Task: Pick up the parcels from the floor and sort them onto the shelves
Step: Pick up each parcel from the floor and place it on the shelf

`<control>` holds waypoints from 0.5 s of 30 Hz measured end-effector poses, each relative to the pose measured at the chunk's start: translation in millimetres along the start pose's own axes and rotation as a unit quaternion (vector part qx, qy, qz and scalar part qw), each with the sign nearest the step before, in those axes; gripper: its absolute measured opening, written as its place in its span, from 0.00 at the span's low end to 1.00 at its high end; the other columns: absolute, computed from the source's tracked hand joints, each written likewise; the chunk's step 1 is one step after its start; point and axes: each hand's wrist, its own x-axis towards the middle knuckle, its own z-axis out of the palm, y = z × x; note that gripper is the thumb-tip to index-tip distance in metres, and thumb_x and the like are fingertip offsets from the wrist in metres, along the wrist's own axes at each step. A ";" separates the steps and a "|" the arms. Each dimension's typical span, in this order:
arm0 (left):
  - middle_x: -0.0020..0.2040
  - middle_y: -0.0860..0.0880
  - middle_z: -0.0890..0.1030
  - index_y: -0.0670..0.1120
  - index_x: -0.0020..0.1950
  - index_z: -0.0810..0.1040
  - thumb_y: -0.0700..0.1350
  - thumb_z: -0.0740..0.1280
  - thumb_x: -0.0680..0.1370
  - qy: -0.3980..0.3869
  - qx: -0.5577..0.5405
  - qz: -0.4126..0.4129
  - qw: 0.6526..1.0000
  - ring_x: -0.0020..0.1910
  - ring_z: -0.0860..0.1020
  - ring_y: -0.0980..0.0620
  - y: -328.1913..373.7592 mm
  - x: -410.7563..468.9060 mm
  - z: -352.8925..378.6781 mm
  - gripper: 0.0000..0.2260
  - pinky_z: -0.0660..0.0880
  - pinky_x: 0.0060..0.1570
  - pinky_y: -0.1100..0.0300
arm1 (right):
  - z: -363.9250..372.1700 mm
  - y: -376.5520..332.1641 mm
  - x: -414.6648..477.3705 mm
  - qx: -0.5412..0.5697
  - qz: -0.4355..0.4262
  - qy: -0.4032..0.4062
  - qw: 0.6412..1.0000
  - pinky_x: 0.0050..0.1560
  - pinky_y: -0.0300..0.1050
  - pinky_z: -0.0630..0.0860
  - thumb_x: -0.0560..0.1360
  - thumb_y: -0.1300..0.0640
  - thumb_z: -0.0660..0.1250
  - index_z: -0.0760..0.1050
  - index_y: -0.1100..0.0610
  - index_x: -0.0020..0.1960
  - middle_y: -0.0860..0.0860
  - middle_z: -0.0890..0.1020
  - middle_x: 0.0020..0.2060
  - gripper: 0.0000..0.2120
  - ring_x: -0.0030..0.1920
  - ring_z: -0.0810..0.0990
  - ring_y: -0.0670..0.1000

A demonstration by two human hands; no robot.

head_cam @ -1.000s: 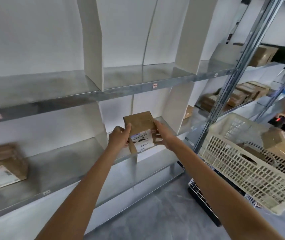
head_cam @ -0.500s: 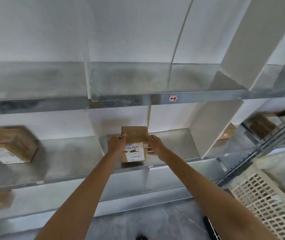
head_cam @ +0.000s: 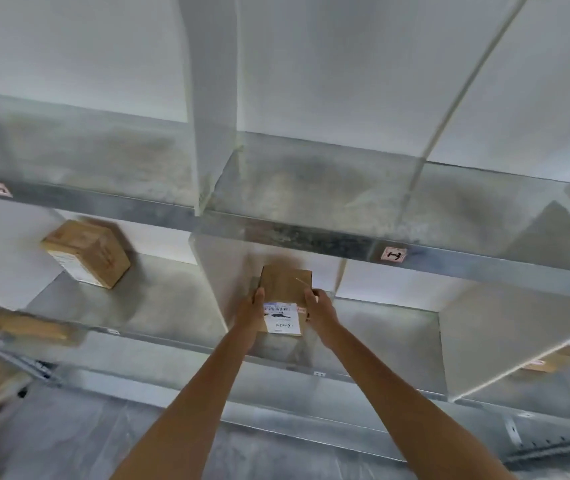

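now the parcel (head_cam: 285, 292) is deeper in the middle shelf (head_cam: 384, 327) bay than a second ago, when it was held at the front lip. it's just beside the white divider (head_cam: 212, 271) on its left, label facing out. left hand (head_cam: 251, 308) and right hand (head_cam: 322, 306) still grip its two sides, fingers curled onto the cardboard. can't tell if the base is fully down on the metal. view has swung left and up, and the basket is gone from frame. other parcel (head_cam: 86, 252) is in the next bay left, well apart. tag (head_cam: 393, 254) is on the shelf rim above. judgement: placing nearly done, let go next, then fetch more.
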 end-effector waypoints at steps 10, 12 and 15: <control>0.66 0.46 0.73 0.51 0.64 0.73 0.55 0.53 0.82 -0.103 -0.053 -0.018 0.993 0.67 0.71 0.47 -50.3 -64.5 -33.5 0.16 0.64 0.65 0.57 | -2.4 46.1 -32.7 -0.065 0.015 0.056 0.996 0.59 0.53 0.73 0.82 0.46 0.48 0.72 0.65 0.59 0.59 0.77 0.49 0.25 0.51 0.76 0.59; 0.68 0.37 0.71 0.41 0.67 0.71 0.55 0.55 0.81 -0.101 -0.007 -0.053 0.993 0.69 0.67 0.38 -71.8 -75.6 -58.6 0.22 0.63 0.69 0.47 | 11.0 64.9 -49.5 -0.097 0.021 0.049 0.994 0.57 0.50 0.71 0.82 0.49 0.49 0.73 0.65 0.60 0.62 0.79 0.53 0.22 0.55 0.77 0.61; 0.64 0.38 0.76 0.39 0.63 0.75 0.56 0.55 0.81 -0.072 0.037 -0.047 0.996 0.65 0.72 0.40 -91.8 -100.5 -112.9 0.24 0.67 0.67 0.49 | 50.8 72.0 -80.7 -0.153 0.008 -0.019 0.988 0.55 0.46 0.71 0.81 0.54 0.53 0.74 0.62 0.59 0.60 0.79 0.56 0.16 0.56 0.77 0.59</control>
